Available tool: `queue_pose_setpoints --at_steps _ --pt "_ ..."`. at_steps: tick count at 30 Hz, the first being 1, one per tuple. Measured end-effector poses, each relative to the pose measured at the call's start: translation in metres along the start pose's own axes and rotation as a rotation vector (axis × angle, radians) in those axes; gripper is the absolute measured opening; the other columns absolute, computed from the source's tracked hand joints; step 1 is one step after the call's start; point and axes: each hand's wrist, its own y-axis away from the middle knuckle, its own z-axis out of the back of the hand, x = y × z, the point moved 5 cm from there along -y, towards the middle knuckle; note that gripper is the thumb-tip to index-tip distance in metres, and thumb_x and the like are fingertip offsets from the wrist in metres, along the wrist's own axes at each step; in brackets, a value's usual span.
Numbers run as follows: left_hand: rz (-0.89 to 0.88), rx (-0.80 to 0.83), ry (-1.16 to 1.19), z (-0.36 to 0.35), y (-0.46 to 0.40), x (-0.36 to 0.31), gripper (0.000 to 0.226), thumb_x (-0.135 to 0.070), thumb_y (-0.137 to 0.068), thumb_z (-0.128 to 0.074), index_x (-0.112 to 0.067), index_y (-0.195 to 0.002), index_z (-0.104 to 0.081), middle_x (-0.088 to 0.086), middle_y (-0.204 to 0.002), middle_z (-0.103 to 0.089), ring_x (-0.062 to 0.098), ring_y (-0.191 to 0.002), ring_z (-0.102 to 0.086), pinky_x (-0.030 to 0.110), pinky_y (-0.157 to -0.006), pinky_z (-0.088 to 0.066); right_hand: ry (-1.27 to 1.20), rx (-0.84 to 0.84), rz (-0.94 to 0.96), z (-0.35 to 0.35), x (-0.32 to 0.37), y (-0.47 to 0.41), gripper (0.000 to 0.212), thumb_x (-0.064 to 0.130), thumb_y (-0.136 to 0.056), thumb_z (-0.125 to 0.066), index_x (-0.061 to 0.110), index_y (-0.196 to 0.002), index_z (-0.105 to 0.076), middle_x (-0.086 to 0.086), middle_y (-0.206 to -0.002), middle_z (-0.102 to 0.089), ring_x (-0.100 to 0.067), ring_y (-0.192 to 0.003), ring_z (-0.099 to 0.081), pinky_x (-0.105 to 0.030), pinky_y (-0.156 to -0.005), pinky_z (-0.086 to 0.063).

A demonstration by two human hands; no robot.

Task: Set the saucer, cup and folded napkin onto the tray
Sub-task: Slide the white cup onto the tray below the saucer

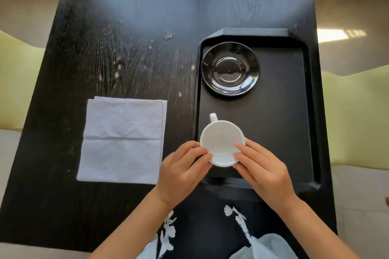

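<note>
Hands point(183, 166) point(263, 168) cradling cup point(221, 143)

no readable text, labels, numbers or signs anywhere

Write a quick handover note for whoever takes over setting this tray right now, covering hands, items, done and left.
Left hand and right hand: both hold the white ceramic cup by its sides, over the near end of the black rectangular plastic tray; handle points away.
Glossy black round saucer: on the tray's far left corner, empty.
White folded cloth napkin: on the dark wooden table, left of the tray.
Done: saucer.
Left: set the cup down, probably on the saucer, then move the napkin.
</note>
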Motion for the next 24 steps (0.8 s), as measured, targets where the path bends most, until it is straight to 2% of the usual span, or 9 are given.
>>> queue_pose_setpoints --at_steps 12,20,24 --pt "0.004 0.106 -0.033 -0.008 0.035 -0.014 0.012 -0.020 -0.084 -0.069 -0.009 -0.087 -0.073 0.007 -0.088 -0.073 0.017 -0.093 -0.058 0.026 -0.072 -0.058 -0.079 0.071 -0.015 -0.009 0.006 0.034 0.020 0.016 -0.086 -0.062 0.001 -0.093 -0.073 -0.012 -0.108 -0.071 -0.028 -0.110 -0.062 -0.033 -0.098 -0.048" --pt "0.025 0.250 -0.051 -0.009 0.045 -0.015 0.027 -0.028 -0.087 -0.061 -0.011 -0.105 -0.069 0.007 -0.104 -0.070 0.017 -0.105 -0.057 0.027 -0.084 -0.054 -0.094 0.216 -0.046 -0.008 0.007 0.035 0.026 0.025 -0.086 -0.062 0.006 -0.102 -0.069 -0.008 -0.117 -0.067 -0.026 -0.118 -0.057 -0.037 -0.096 -0.049" --pt "0.056 0.411 -0.005 -0.002 0.042 -0.017 0.042 -0.035 -0.085 -0.059 -0.014 -0.121 -0.059 0.006 -0.116 -0.065 0.019 -0.109 -0.060 0.031 -0.089 -0.053 -0.008 0.320 -0.108 -0.002 0.015 0.028 0.037 0.025 -0.075 -0.075 0.010 -0.108 -0.067 -0.007 -0.117 -0.067 -0.026 -0.117 -0.057 -0.044 -0.094 -0.050"
